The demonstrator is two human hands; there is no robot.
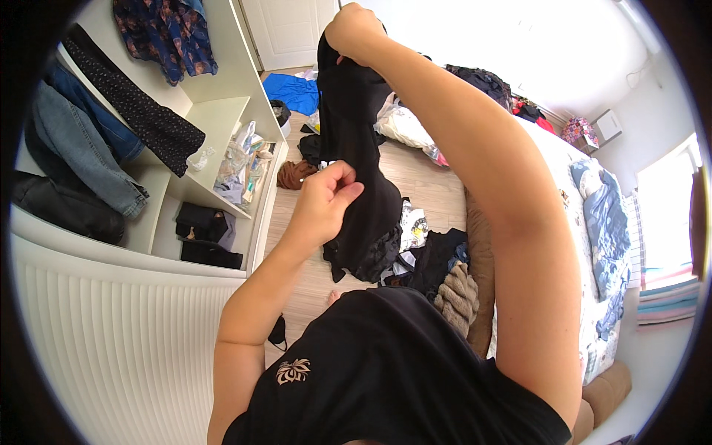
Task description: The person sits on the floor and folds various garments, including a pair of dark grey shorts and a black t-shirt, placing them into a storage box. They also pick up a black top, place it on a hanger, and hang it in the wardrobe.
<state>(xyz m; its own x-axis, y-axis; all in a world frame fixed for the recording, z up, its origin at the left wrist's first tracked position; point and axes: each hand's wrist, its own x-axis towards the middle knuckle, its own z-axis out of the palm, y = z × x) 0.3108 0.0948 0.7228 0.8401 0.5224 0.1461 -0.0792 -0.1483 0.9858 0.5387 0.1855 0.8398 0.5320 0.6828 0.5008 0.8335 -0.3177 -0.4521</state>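
My right hand, raised at the top centre, is closed on the upper end of a black garment that hangs down at length. Its lower part reaches clothes lying on the floor. In front of the garment's middle is my left hand, its thumb and index finger curled close together. Whether those fingertips pinch any cloth cannot be told. A small white thing shows at the back of that hand.
An open wardrobe with hanging jeans and shelves stands at the left. Piled clothes and a blue cloth lie on the wooden floor. The bed is at the right, a white door beyond.
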